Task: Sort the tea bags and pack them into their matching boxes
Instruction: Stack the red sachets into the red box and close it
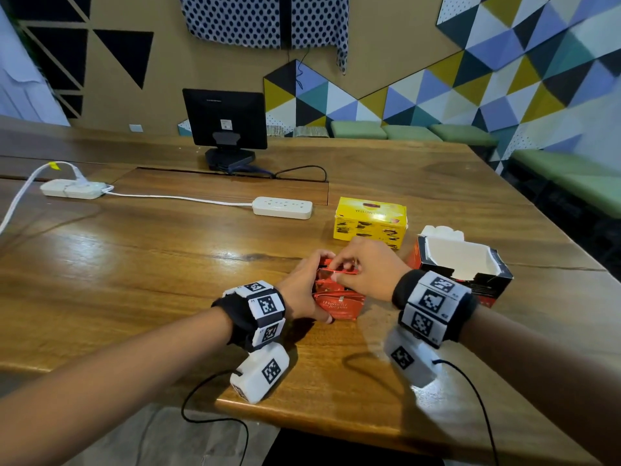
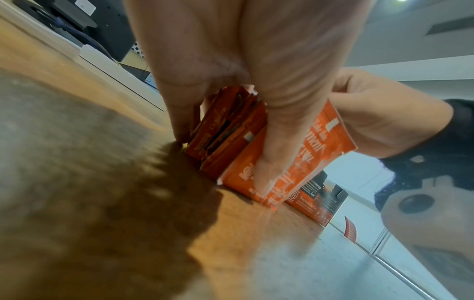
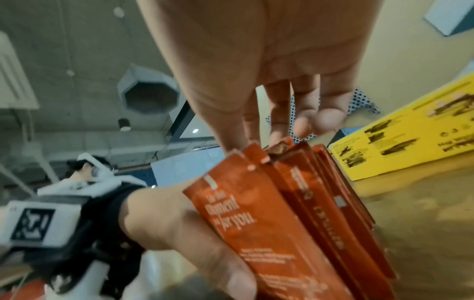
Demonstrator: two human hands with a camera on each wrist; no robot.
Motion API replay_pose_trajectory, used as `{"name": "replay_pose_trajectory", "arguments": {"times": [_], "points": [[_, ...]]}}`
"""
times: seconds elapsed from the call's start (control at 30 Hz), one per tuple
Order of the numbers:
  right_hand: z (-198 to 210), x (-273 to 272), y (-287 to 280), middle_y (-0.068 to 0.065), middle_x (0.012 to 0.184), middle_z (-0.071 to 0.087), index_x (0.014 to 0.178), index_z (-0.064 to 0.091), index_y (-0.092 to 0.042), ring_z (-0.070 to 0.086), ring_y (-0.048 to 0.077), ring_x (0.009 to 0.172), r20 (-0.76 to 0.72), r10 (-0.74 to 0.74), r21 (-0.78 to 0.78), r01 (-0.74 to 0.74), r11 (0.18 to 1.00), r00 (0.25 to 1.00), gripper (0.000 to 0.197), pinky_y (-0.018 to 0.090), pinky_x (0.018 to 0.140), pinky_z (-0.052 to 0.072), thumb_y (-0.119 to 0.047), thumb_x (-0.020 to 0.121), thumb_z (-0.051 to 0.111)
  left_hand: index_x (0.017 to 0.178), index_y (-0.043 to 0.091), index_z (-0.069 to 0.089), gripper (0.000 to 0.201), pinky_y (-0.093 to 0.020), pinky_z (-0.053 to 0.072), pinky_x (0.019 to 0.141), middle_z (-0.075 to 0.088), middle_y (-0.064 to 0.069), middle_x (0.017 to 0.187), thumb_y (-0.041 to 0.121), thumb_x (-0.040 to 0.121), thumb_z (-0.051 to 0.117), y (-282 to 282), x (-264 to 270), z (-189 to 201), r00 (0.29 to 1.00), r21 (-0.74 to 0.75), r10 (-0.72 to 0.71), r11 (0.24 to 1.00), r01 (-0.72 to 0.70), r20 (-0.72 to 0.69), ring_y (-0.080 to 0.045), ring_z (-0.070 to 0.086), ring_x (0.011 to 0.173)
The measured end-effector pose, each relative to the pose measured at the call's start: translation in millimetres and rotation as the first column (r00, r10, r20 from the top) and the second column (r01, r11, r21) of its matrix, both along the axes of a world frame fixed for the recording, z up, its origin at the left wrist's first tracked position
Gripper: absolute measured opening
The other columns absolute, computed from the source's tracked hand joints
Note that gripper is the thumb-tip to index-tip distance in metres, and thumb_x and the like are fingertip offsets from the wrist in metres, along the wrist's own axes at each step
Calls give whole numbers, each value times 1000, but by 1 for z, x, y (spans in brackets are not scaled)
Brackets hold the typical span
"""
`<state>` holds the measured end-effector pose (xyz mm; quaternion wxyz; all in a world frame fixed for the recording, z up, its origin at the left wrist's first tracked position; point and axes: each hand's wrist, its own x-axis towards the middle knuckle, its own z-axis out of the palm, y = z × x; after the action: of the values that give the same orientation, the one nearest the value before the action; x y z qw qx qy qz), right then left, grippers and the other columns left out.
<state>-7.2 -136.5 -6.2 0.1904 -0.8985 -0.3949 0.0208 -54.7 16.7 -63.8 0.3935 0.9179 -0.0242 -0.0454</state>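
Observation:
A stack of several red-orange tea bag sachets [image 1: 338, 299] stands on edge on the wooden table [image 1: 141, 264]. My left hand [image 1: 304, 287] grips the stack from the left, thumb across the front sachet [image 2: 290, 162] and fingers behind. My right hand [image 1: 364, 265] pinches the sachets' top edges [image 3: 269, 156] from above. An open red and black box [image 1: 460, 264] with a white inside stands just right of my hands. A shut yellow tea box [image 1: 369, 220] lies behind them.
Two white power strips [image 1: 282, 207] [image 1: 72, 189] joined by a cable lie across the middle of the table. A black monitor [image 1: 225, 119] stands at the back. The table's near edge [image 1: 336, 422] runs below my wrists. Green benches line the right wall.

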Motion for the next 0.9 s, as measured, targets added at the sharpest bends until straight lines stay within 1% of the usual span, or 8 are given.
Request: {"name": "replay_pose_trajectory", "arguments": {"times": [0.07,0.23,0.33,0.57,0.67,0.73,0.83,0.9], "points": [[0,-1,2,1,95,56,101,69,-22,48,12,87,13,-20,-2,20,1000,1000,19,27,82,41,-28,83,64,132,25,21,103,-46,41,104,39,-6,133,11,53,86,1,0,0,1000,-4,-5,1000,5,0,-22,44,123],[3,4,-21,-13,75,52,93,65,-23,46,2,71,-115,-113,122,127,984,987,9,15,62,33,-25,85,63,130,29,22,102,-46,41,105,38,-4,132,12,52,86,1,1,-1,1000,-16,-8,1000,8,1,-22,44,122],[-2,9,-41,-14,76,54,84,59,-26,47,-3,71,-197,-155,137,183,973,968,6,13,62,34,-22,85,63,130,31,21,103,-45,41,105,38,-3,134,10,53,86,1,1,0,1000,-33,-12,999,12,-14,-20,44,123],[-17,7,-43,-2,82,68,82,68,-17,61,11,78,-259,-232,-42,229,972,937,4,29,86,53,-18,84,64,132,32,19,105,-44,42,104,39,-2,132,11,54,85,-1,-1,2,1000,-16,-10,1000,10,-9,-19,46,120],[-22,5,-32,2,91,70,94,68,-16,60,14,78,-211,-196,-87,181,980,958,22,27,80,54,-6,86,51,133,30,19,105,-43,41,104,39,-2,130,11,54,85,0,0,1,1000,-16,-9,1000,9,-2,-18,45,120],[-22,4,-30,3,91,68,102,57,-19,62,16,80,-260,-187,-41,182,982,947,24,25,74,54,-4,86,48,132,30,19,104,-42,42,104,40,-1,130,11,54,85,0,-1,1,1000,-17,-5,1000,5,-2,-17,45,120],[-14,1,-33,-5,82,59,94,45,-23,55,9,67,-203,-134,128,161,979,970,17,18,58,43,-9,86,50,132,30,20,103,-42,41,105,40,-1,131,12,54,86,1,0,0,1000,-19,-3,1000,3,8,-17,45,121],[-7,-7,-33,-11,82,52,90,49,-23,48,3,68,-89,-54,198,71,978,995,8,15,60,37,-16,86,50,132,27,21,103,-43,41,104,40,-2,130,11,54,86,1,1,0,1000,-19,-12,1000,12,13,-19,45,121]]}}
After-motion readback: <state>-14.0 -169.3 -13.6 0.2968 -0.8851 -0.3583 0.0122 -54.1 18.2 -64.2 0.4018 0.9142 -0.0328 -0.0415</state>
